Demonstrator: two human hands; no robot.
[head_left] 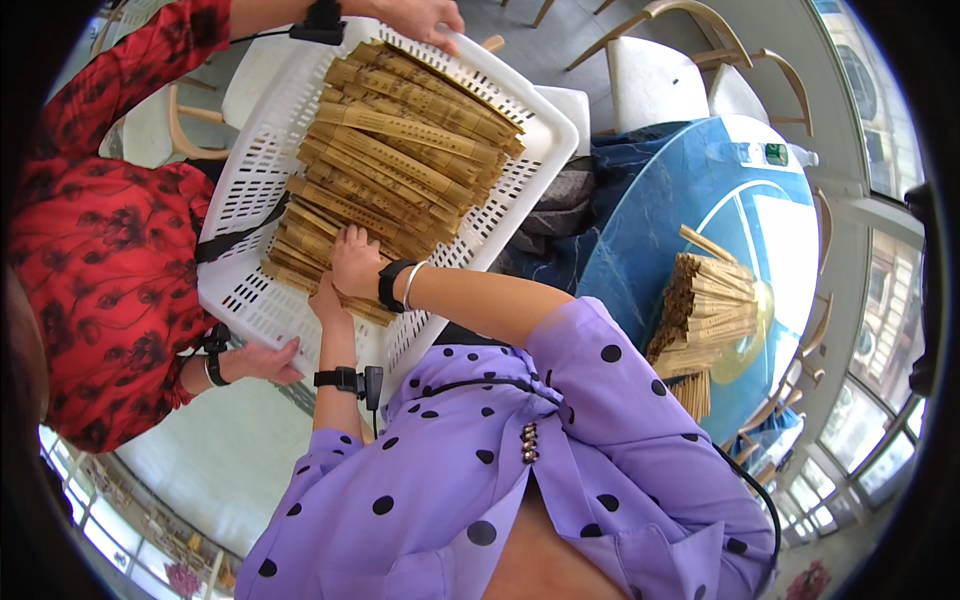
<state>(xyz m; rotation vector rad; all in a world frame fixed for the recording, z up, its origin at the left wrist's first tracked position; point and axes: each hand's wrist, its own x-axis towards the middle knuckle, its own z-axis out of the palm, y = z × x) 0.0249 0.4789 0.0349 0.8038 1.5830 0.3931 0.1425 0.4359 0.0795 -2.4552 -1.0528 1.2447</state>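
A white slatted plastic basket (540, 150), tilted in view, holds several rows of flat tan bamboo sticks (400, 150) with dark markings. My right hand (357, 262) reaches in from the right, its fingers bent over the sticks at the near end of the rows. Just below it, my left hand (327, 298) is closed at the ends of the same sticks, with most of its fingers hidden. The two hands touch. Another person's hands hold the basket: one hand (425, 20) at the far rim, the other hand (268, 361) at the near left corner.
A person in a red patterned top (100, 290) stands at left. On the blue round table (640, 220) at right lie a stack of similar sticks (705, 310) and a clear bottle (765, 154). White-seated wooden chairs (655, 85) stand behind. A pale round surface (220, 460) is at lower left.
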